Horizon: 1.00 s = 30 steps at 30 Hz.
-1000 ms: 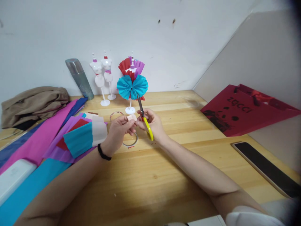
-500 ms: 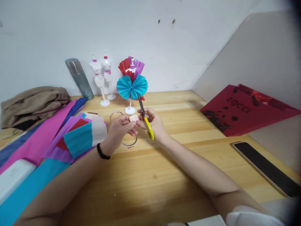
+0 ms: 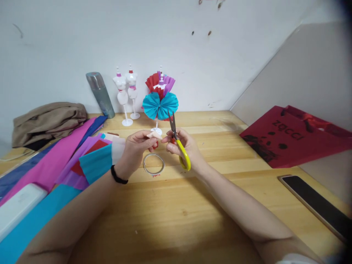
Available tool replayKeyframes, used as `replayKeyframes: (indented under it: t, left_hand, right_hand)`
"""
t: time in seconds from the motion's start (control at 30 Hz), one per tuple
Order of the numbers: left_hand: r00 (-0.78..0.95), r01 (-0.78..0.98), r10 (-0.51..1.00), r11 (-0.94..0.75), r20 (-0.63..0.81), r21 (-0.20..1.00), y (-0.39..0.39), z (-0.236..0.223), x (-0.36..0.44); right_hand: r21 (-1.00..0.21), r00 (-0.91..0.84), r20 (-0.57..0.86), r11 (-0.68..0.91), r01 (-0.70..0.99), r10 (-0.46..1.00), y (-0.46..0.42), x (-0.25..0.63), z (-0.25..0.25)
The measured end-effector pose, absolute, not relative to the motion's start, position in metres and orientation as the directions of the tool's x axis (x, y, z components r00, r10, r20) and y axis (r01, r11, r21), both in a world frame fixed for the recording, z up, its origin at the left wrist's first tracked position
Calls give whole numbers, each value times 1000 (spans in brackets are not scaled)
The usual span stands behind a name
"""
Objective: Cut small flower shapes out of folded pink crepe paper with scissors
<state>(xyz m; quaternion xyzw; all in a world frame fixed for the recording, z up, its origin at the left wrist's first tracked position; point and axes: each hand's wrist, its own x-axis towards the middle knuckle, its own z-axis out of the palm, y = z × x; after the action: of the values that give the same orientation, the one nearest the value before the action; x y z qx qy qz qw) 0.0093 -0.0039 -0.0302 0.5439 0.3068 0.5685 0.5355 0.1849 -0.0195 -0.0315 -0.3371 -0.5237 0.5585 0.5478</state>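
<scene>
My left hand (image 3: 134, 148) is closed in a pinch on a small pale piece of paper (image 3: 154, 135), held above the wooden table (image 3: 176, 205). My right hand (image 3: 184, 145) grips yellow-handled scissors (image 3: 180, 148), blades pointing up and away, and its fingertips meet the paper piece too. Below the hands a thin tape ring (image 3: 153, 164) lies flat on the table. Just behind stands a small white mannequin dressed in blue, red and purple pleated paper (image 3: 160, 102).
Sheets of crepe paper (image 3: 63, 161) in pink, purple, blue and red lie at the left. Two bare white mannequins (image 3: 126, 91) and a grey bottle (image 3: 100, 94) stand by the wall. A brown cloth (image 3: 48, 119) is far left, a red bag (image 3: 291, 135) and a phone (image 3: 316, 203) at right.
The view has shifted down and left a little. Both hands stay together on the paper piece; the tape ring, partly hidden before, now shows whole below them.
</scene>
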Motion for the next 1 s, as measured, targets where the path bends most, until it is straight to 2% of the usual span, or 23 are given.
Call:
replayKeyframes:
  t: [0.07, 0.13, 0.17, 0.23, 0.3, 0.4, 0.47, 0.53, 0.6, 0.63, 0.7, 0.83, 1.0]
  left_hand:
    - [121, -133, 853, -493, 508, 860, -4, -32, 7]
    - [131, 61, 659, -751, 741, 657, -4, -33, 3]
    - [180, 134, 553, -833, 814, 536, -3, -34, 0]
    - [309, 182, 433, -901, 847, 394, -2, -35, -4]
    - [396, 155, 410, -912, 822, 380, -1, -36, -6]
    - [452, 107, 404, -910, 795, 401, -1, -35, -6]
    - [398, 136, 485, -871, 779, 472, -1, -33, -4]
    - [290, 117, 683, -720, 670, 684, -1, -31, -2]
    - [265, 11, 865, -445, 427, 895, -1, -29, 0]
    - [300, -28, 903, -314, 308, 949, -1, -28, 1]
    - [364, -24, 916, -172, 169, 985, -3, -27, 5]
    - [329, 44, 932, -177, 153, 983, -10, -25, 14]
    - [235, -50, 960, -144, 152, 988, -16, -27, 19]
  right_hand:
    - [-942, -229, 141, 59, -329, 963, -23, 182, -32]
    - [-919, -282, 95, -24, -393, 955, -27, 180, -33]
    - [-910, -303, 80, -55, -412, 950, -28, 180, -32]
    - [-900, -332, 54, -99, -425, 942, -30, 179, -31]
    - [-903, -343, 18, -132, -409, 939, -31, 179, -30]
    - [-921, -306, -6, -124, -370, 952, -30, 179, -28]
    - [-946, -246, 7, -74, -315, 969, -29, 180, -27]
    - [-968, -185, 66, 18, -251, 981, -27, 181, -25]
    - [-971, -152, 156, 123, -203, 976, -26, 181, -24]
    - [-968, -149, 195, 166, -189, 969, -25, 182, -23]
    - [-963, -158, 241, 216, -160, 957, -23, 182, -23]
    - [-963, -175, 265, 250, -102, 948, -22, 183, -23]
    - [-957, -198, 283, 264, -119, 938, -21, 182, -25]
